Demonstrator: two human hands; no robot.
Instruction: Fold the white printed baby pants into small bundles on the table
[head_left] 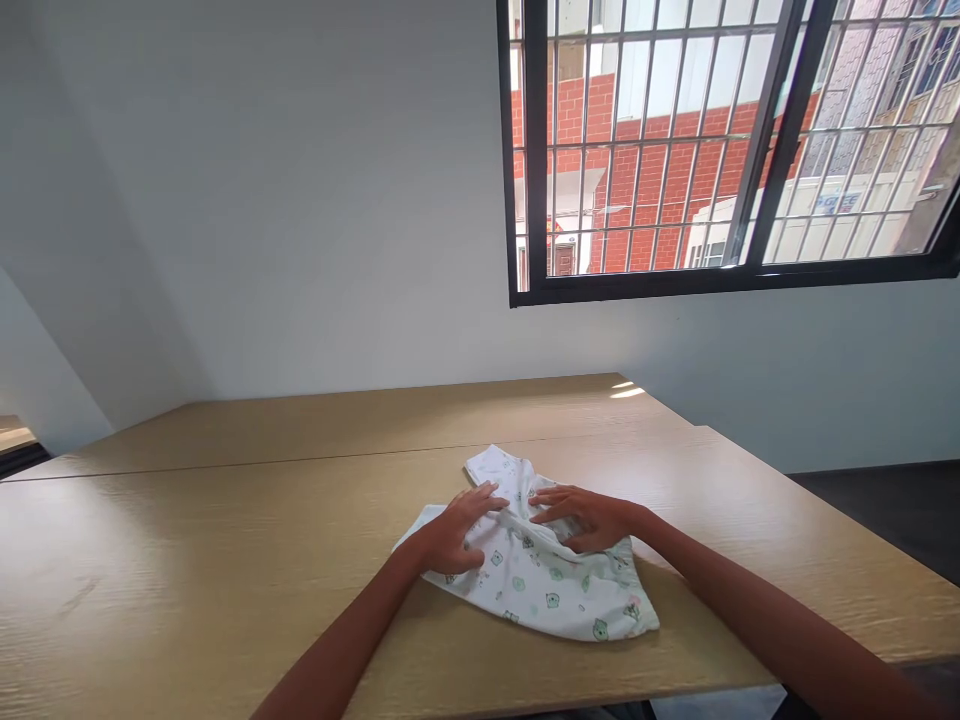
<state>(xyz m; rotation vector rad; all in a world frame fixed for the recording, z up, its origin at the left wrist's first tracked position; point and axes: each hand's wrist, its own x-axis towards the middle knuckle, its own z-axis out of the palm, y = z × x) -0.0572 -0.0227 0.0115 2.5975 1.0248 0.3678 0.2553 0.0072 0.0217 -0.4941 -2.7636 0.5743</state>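
Note:
A white cloth garment (pixel 540 595) printed with small green and pink figures lies spread on the wooden table, with creases across its middle. One narrow part of it, like a sleeve or leg, points away from me. My left hand (pixel 459 530) rests on the garment's left side, fingers stretched out and spread. On the right side my right hand (pixel 589 515) lies on the fabric, its fingers apart and pointing left. Between the two hands the cloth is slightly bunched. Neither hand grips it.
The light wooden table (pixel 225 560) reaches back to a grey wall (pixel 337 200), with a seam running across it. A black-framed window (pixel 637 285) with metal bars is at the upper right. Dark floor (pixel 885 510) shows beyond the table's right edge.

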